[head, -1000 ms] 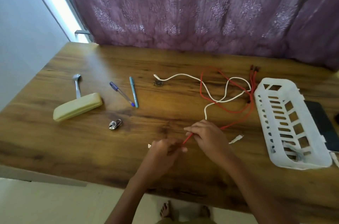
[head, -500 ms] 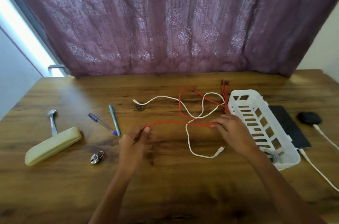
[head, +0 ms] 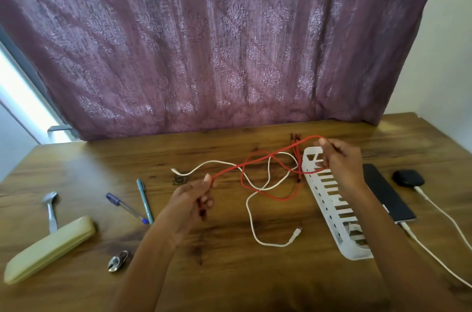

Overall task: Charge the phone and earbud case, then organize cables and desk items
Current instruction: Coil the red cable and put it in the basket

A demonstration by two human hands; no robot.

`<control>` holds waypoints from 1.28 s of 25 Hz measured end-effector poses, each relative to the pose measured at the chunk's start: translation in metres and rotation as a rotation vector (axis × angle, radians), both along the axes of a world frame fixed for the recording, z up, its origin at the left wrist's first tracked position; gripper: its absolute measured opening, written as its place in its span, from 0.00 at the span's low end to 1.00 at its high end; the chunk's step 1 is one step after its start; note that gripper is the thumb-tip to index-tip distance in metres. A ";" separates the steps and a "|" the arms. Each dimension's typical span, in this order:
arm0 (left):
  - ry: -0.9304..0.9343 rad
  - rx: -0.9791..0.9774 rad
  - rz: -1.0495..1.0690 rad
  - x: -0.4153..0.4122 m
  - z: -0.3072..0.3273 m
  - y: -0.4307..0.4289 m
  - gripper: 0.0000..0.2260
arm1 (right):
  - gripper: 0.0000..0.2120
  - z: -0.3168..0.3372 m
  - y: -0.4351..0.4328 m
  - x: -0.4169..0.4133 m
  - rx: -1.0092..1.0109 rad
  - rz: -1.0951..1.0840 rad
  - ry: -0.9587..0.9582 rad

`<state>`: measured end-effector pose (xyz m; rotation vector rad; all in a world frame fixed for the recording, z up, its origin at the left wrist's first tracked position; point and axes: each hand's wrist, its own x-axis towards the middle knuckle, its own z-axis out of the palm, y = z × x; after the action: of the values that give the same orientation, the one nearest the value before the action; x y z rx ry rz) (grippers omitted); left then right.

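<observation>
Left hand [head: 190, 205] and right hand [head: 342, 160] each pinch the red cable [head: 229, 170]; the white slotted basket's [head: 321, 199] contents are indistinct.

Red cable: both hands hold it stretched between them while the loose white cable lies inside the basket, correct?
No: head view shows the white cable on the desk, left of the basket. Left hand and right hand do hold the red cable.

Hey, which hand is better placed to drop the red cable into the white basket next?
Probably the right hand: it pinches the red cable just over the far end of the white basket. The left hand holds the cable's other end over the table, farther from the basket.
</observation>
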<state>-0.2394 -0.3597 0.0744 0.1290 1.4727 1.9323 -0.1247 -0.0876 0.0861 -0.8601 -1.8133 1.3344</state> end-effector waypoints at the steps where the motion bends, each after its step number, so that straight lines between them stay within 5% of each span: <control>1: 0.012 -0.001 -0.032 0.000 0.002 0.001 0.08 | 0.09 0.002 0.006 -0.003 -0.088 -0.066 0.028; 6: -0.172 0.258 0.001 -0.013 0.011 0.008 0.08 | 0.08 0.002 0.019 -0.012 -0.213 -0.082 -0.107; 12: -0.069 0.203 0.019 -0.017 0.028 0.037 0.11 | 0.14 0.005 -0.005 -0.014 0.033 0.210 -0.323; 20: -0.078 0.475 0.166 -0.018 0.054 0.071 0.10 | 0.08 0.001 -0.053 -0.001 0.438 0.664 -0.480; 28: 0.340 0.168 0.318 -0.030 0.029 0.080 0.09 | 0.09 0.030 -0.049 0.024 0.361 0.734 -0.258; 32: 0.505 0.034 0.179 -0.013 0.015 0.092 0.10 | 0.06 0.047 -0.055 0.018 0.462 0.805 -0.134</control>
<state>-0.2527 -0.2673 0.0891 0.5519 1.8221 2.1730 -0.1064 -0.1423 0.1332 0.0620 -2.5730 1.2137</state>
